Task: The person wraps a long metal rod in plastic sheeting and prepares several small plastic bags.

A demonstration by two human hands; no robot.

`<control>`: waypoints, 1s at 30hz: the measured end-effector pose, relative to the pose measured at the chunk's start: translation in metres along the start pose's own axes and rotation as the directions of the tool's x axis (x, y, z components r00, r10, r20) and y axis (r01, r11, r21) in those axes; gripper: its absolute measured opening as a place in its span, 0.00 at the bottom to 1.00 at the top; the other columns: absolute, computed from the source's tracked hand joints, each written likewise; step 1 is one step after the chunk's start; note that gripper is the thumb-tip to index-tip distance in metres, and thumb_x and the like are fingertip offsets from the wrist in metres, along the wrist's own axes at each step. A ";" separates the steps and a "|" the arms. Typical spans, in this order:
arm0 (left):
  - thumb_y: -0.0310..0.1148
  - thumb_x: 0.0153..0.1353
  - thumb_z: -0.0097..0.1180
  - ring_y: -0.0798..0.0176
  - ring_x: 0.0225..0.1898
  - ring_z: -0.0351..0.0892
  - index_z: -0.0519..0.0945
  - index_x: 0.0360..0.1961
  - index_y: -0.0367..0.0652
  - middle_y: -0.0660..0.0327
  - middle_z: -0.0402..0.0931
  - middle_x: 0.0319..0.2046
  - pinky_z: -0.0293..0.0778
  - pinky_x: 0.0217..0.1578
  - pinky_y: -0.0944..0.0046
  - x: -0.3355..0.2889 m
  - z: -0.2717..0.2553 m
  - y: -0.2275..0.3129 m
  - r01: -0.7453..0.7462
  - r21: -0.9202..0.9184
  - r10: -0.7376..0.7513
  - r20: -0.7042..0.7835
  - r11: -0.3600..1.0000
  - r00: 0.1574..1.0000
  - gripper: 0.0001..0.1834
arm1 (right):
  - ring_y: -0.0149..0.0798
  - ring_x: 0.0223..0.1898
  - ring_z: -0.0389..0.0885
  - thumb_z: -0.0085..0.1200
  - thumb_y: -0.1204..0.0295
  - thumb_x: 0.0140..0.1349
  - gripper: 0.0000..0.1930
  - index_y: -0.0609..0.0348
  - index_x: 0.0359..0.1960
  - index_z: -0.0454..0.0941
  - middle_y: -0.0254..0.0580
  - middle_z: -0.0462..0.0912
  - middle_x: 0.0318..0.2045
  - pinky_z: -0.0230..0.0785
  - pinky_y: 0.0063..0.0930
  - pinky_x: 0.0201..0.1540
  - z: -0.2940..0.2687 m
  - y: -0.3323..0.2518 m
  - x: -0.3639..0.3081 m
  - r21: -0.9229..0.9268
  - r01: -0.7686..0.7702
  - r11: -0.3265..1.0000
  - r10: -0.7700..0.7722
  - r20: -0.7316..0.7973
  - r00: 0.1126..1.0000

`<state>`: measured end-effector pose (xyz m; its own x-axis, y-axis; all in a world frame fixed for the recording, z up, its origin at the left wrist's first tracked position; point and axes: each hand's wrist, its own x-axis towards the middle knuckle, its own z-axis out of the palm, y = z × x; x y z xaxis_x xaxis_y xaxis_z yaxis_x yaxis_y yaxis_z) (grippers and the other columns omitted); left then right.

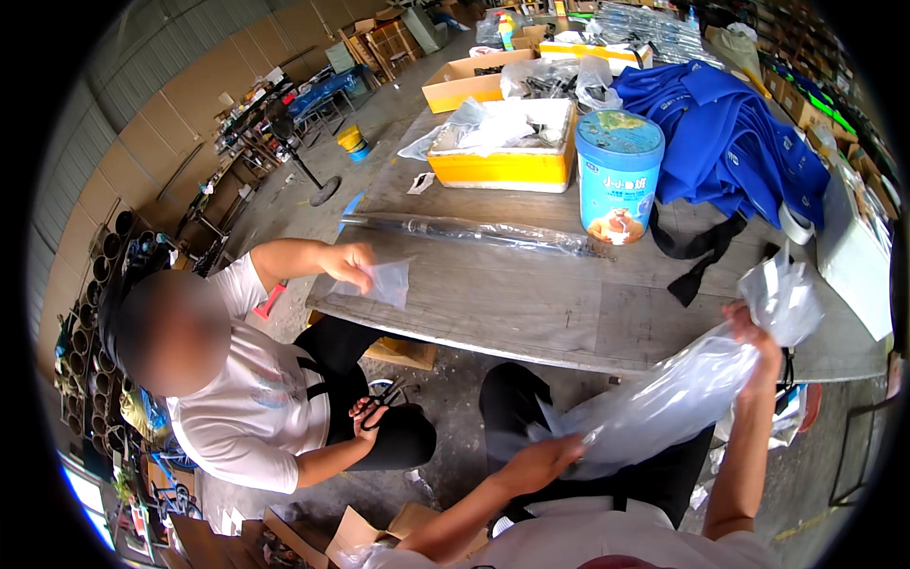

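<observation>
A long clear plastic bag (664, 403) stretches slantwise over my lap, up to the table's front edge. My left hand (548, 459) is closed on its lower left end. Near the bunched upper right end, my right hand (755, 343) grips the same bag with bent fingers. Whether anything lies inside it, I cannot make out. To my left sits a co-worker, with one hand (353, 266) pinching a small clear bag (389, 283) over the table and the other holding black-handled scissors (377, 408) low at the knee.
On the grey table (531, 303) lie a plastic-wrapped bundle of rods (464, 230), a round blue tub (618, 180), a black strap (697, 251) and blue fabric (725, 133). A yellow-and-white foam box (502, 171) stands behind the rods. Open cardboard boxes (355, 536) are on the floor.
</observation>
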<state>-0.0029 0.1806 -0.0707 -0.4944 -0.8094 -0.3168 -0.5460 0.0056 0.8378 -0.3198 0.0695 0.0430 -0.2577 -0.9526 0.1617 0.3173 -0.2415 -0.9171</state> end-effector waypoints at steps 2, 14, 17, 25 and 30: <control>0.52 0.66 0.44 0.50 0.59 0.68 0.68 0.60 0.42 0.49 0.69 0.57 0.64 0.57 0.58 -0.027 -0.016 -0.023 0.263 0.307 -0.342 0.239 0.915 0.909 0.30 | 0.40 0.38 0.72 0.55 0.70 0.45 0.11 0.62 0.30 0.72 0.38 0.71 0.21 0.61 0.35 0.54 -0.029 0.004 0.016 0.170 0.034 0.985 -0.055 0.119 0.991; 0.41 0.43 0.68 0.43 0.67 0.50 0.62 0.63 0.39 0.51 0.55 0.65 0.49 0.64 0.43 -0.022 -0.239 0.042 0.555 0.773 0.561 -0.619 0.309 0.549 0.46 | 0.31 0.29 0.60 0.55 0.67 0.49 0.12 0.50 0.21 0.61 0.30 0.63 0.16 0.56 0.27 0.40 -0.049 0.032 0.019 0.459 -0.137 0.878 0.036 0.222 0.974; 0.29 0.51 0.58 0.51 0.64 0.61 0.72 0.52 0.38 0.54 0.68 0.57 0.49 0.65 0.45 0.007 -0.265 0.024 0.403 0.868 0.659 -0.487 0.290 0.574 0.24 | 0.32 0.29 0.60 0.55 0.66 0.48 0.12 0.50 0.21 0.61 0.30 0.63 0.16 0.56 0.28 0.40 -0.052 0.033 0.020 0.435 -0.135 0.890 0.034 0.232 0.972; 0.26 0.54 0.54 0.49 0.48 0.76 0.75 0.37 0.35 0.51 0.77 0.45 0.69 0.55 0.51 0.069 -0.215 0.040 0.102 0.885 0.689 -0.421 0.454 0.589 0.09 | 0.32 0.31 0.59 0.56 0.64 0.48 0.13 0.52 0.22 0.62 0.30 0.64 0.17 0.54 0.27 0.42 -0.057 0.038 0.022 0.384 -0.162 0.909 0.050 0.285 0.957; 0.30 0.58 0.53 0.46 0.45 0.77 0.73 0.32 0.36 0.48 0.75 0.49 0.72 0.51 0.53 0.105 -0.150 0.072 -0.080 0.868 0.716 -0.349 0.490 0.605 0.08 | 0.32 0.33 0.59 0.55 0.66 0.47 0.12 0.51 0.22 0.63 0.29 0.65 0.17 0.53 0.27 0.43 -0.054 0.037 0.021 0.411 -0.160 0.898 0.037 0.291 0.956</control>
<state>0.0073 0.0076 0.0235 -0.4542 -0.6900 0.5635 -0.8152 0.5771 0.0496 -0.3628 0.0506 -0.0077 0.0307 -0.9736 0.2264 0.7010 -0.1405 -0.6992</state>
